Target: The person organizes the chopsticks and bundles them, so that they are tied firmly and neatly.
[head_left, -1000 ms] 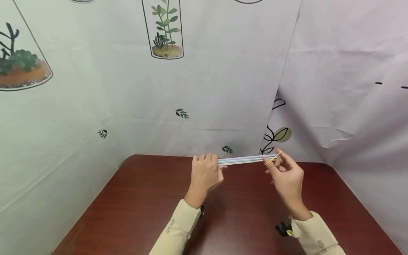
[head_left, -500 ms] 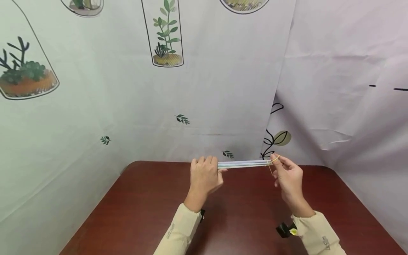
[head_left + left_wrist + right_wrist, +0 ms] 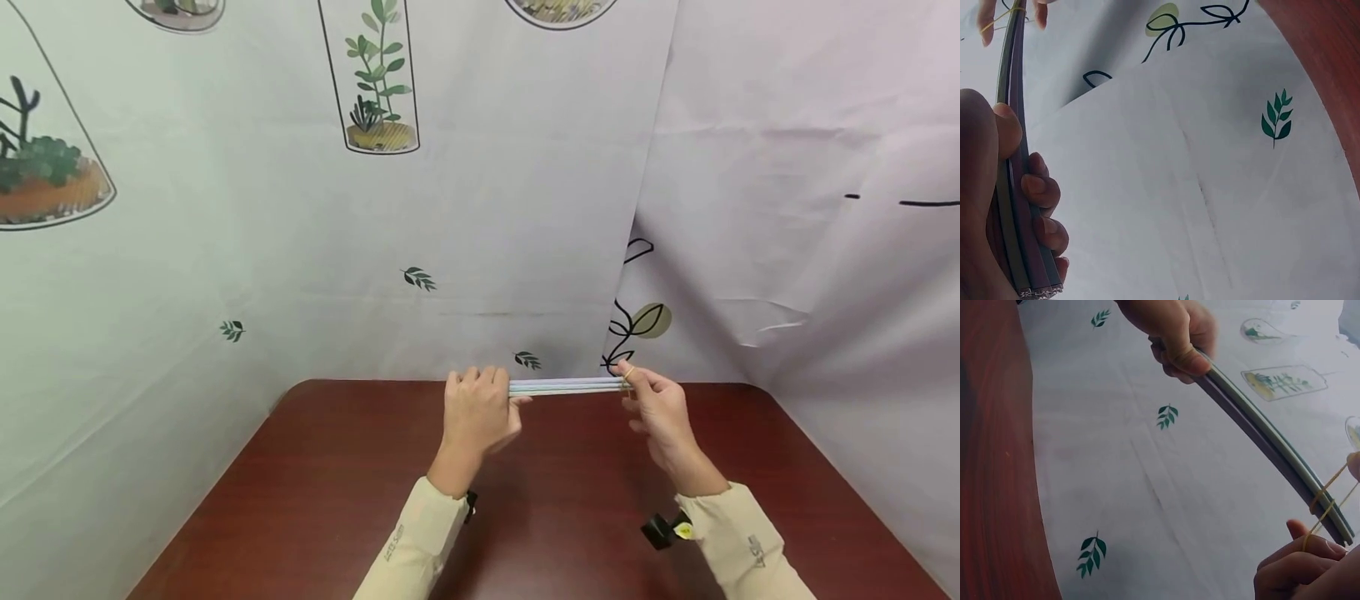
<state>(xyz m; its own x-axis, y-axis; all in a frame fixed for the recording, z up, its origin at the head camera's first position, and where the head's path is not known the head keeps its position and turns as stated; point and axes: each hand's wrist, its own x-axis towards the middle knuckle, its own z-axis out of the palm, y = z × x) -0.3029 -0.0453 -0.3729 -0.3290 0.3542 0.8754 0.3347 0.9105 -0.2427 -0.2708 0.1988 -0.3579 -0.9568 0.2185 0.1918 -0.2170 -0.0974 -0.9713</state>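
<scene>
My left hand [image 3: 477, 410] grips one end of a bundle of long, slim, straw-like pieces [image 3: 566, 387] in pastel colours. The bundle is held level above the table's far edge. In the left wrist view, the thumb lies along one side of the bundle and the fingers curl round the other. At the bundle's free end, my right hand [image 3: 662, 414] holds a yellow rubber band [image 3: 1330, 485]. The right wrist view has the band crossing the bundle near its tip, with strands stretched to the thumb and fingers. Part of the right hand is out of that view.
A dark red-brown wooden table [image 3: 337, 475] lies beneath both hands. White cloth [image 3: 487, 233] printed with plants and jars hangs behind and on both sides. A small black camera [image 3: 660, 531] is strapped at the right wrist, beside a cream sleeve [image 3: 738, 542].
The right fingers, earlier spread with the band stretched between them beside the tip, have drawn closer together, and the band now sits round the bundle's end. The left hand keeps its grip.
</scene>
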